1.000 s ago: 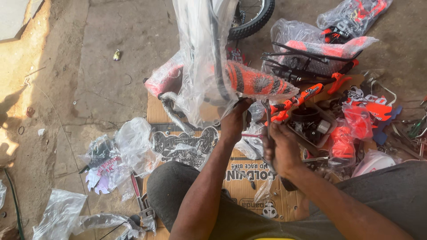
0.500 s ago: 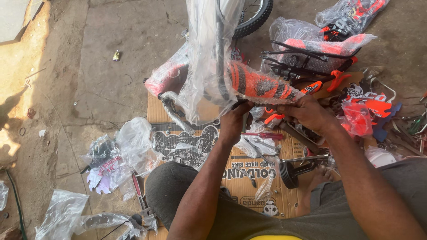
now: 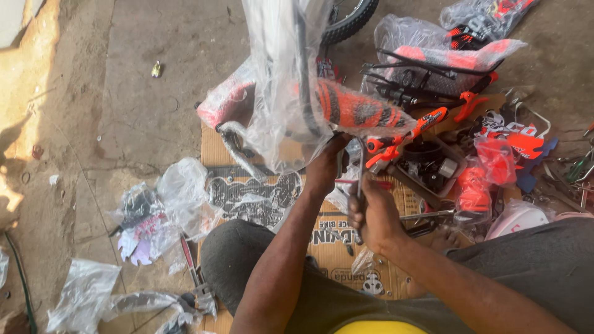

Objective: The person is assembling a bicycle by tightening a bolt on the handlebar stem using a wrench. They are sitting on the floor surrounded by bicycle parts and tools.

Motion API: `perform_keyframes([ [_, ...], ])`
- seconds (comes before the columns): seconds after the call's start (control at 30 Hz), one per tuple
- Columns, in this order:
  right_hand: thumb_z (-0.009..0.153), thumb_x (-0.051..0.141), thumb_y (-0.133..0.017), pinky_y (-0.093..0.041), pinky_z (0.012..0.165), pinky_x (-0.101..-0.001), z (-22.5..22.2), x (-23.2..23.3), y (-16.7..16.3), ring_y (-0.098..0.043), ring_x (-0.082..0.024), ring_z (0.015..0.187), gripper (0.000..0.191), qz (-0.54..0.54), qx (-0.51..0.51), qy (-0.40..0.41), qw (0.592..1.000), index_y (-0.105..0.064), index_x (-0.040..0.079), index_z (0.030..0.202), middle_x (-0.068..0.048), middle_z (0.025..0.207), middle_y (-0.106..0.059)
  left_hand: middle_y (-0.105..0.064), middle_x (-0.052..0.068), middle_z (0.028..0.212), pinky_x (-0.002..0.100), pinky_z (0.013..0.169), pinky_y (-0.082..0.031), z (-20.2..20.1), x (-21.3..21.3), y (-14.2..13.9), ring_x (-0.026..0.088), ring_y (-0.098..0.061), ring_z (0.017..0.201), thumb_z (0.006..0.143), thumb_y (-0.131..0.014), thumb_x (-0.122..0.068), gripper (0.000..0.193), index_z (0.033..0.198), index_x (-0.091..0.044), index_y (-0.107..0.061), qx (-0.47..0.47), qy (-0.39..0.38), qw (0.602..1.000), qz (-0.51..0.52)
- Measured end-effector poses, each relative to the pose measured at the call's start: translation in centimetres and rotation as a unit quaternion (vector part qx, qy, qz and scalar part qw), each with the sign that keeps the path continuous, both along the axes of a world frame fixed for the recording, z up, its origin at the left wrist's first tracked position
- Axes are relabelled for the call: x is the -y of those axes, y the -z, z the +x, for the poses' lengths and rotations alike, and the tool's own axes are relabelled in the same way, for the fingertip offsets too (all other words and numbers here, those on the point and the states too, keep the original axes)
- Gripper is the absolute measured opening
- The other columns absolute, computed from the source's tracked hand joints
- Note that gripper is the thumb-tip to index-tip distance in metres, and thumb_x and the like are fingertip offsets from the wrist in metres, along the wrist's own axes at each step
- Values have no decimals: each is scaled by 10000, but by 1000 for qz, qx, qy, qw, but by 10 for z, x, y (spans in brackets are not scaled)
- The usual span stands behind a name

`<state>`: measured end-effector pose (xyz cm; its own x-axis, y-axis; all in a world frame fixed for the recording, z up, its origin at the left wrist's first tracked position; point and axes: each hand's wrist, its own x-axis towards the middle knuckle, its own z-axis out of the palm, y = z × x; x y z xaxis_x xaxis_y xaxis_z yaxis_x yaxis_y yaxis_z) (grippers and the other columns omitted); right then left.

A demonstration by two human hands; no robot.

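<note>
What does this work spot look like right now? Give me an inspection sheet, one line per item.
Surface: flattened printed cardboard laid on a concrete floor.
Job's things: orange-and-black bicycle frame, partly sheathed in clear plastic wrap; slim metal tool upright at the frame's underside.
Clutter: torn plastic bags, bagged orange parts, black pedals, a wrapped saddle.
Grippers: left hand pressed up under the frame; right hand closed on the tool.
Cables: dark brake cables over the bagged parts; a dark cord at the left edge.
Surroundings: bicycle tyre at the top; sunlit patch far left.
</note>
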<state>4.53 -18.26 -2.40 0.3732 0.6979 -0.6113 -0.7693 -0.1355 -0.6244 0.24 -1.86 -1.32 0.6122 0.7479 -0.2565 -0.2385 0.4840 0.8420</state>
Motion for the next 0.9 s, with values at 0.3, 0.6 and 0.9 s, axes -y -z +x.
perform_keyframes([
  [0.3,981,459,-636,-354,499,-284,140,-35,-36,-442,-88,525,456,-171,369,-219,887,-705,42,809,8,593,-534,-575,74,633,289,448,-395,2,-12,-4,155,-527,483,963,-690,-195,210,958,12,-658,44,22,998,-38],
  [0.6,892,470,-765,-446,561,-341,182,-36,-52,-531,-140,583,519,-214,497,-354,763,-727,-16,714,-43,608,-609,-607,80,707,296,436,-400,-6,-8,1,158,-556,505,925,-681,-151,187,973,29,-677,11,39,999,-11],
  [0.9,1004,231,-667,-497,575,-258,154,-39,-31,-577,-99,627,277,-42,282,-309,907,-748,-27,1066,-46,784,-688,-606,87,663,305,436,-421,-11,-11,-9,165,-558,481,910,-690,-148,200,975,40,-668,4,23,1000,-17],
])
